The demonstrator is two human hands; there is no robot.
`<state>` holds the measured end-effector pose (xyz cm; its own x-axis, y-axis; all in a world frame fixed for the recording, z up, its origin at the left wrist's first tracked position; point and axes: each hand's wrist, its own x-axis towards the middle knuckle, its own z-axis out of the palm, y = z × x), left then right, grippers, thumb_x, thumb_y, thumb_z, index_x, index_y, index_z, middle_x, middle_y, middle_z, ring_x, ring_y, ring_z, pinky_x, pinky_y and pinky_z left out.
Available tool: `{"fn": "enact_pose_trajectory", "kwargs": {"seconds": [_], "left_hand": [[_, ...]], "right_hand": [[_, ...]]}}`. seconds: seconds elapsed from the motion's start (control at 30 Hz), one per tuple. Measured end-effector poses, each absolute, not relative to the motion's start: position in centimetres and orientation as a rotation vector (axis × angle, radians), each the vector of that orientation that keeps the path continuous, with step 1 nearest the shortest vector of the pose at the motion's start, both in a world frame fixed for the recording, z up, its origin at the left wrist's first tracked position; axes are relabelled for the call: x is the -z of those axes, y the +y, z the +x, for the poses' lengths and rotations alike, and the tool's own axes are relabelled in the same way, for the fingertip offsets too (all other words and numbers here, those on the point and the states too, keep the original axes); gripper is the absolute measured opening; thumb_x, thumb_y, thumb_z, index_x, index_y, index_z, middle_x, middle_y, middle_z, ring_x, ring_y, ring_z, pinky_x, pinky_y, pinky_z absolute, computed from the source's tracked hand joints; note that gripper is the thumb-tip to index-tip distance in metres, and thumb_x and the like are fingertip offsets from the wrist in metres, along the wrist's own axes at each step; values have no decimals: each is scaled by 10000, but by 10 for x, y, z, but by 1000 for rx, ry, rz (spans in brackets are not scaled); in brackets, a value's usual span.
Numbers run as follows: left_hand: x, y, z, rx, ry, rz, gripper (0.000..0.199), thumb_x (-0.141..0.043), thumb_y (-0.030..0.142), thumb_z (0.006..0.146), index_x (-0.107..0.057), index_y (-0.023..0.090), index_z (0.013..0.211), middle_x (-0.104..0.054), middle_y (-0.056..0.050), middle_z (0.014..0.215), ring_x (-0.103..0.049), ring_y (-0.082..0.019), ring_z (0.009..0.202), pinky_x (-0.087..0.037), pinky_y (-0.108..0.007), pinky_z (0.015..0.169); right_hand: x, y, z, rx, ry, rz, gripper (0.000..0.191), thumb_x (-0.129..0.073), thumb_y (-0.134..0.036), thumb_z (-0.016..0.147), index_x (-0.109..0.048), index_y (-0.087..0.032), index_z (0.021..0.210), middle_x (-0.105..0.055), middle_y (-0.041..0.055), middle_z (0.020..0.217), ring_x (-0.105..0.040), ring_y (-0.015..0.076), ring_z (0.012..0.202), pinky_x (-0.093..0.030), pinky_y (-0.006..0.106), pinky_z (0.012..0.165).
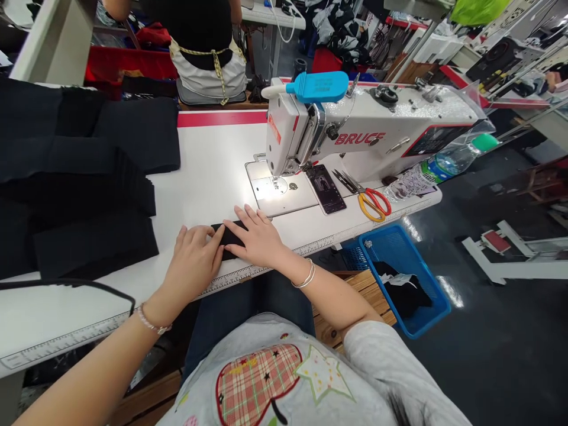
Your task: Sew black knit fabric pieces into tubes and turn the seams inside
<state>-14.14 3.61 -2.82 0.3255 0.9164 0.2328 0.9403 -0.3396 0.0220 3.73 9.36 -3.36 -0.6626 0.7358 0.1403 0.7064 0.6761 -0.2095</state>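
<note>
Seeing the cloth between left hand and right hand, both touching it, neither nearer. Right's spread flat, left's pinch I can't tell. Long axis? Too covered.

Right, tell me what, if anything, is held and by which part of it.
The right hand lies spread over the right part of a black fabric piece, not gripping; whether the left hand pinches its left part cannot be told.
</note>
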Motion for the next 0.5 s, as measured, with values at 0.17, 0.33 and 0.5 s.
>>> {"fn": "enact_pose_trajectory", "kwargs": {"seconds": [0.17,0.33,0.5], "left_hand": [[30,35,-140,290,-1687,-2476,463,-347,208,946,-502,33,1345,-561,-208,1249,-457,-392,1234,-295,-626,1078],[30,38,-142,284,-1714,-2503,484,-333,224,947,-478,45,1373,-561,-205,1257,-472,-383,1212,-287,-636,1075],[24,42,-141,226,-1687,-2527,502,-325,223,930,-486,25,1362,-568,-224,1241,-467,-387,1223,-256,-659,1081]], "right_hand": [[32,95,37,-241,-2703,-1185,611,-438,-564,947,-440,-206,1442,-288,157,1578,-232,347,1469,-209,513,1182],[30,94,35,-238,-2734,-1196,641,-447,-565,943,-412,-182,1455,-275,161,1583,-214,343,1474,-199,523,1184],[29,94,36,-255,-2734,-1207,641,-449,-556,945,-397,-187,1466,-271,151,1586,-214,341,1476,-205,519,1185]]}}
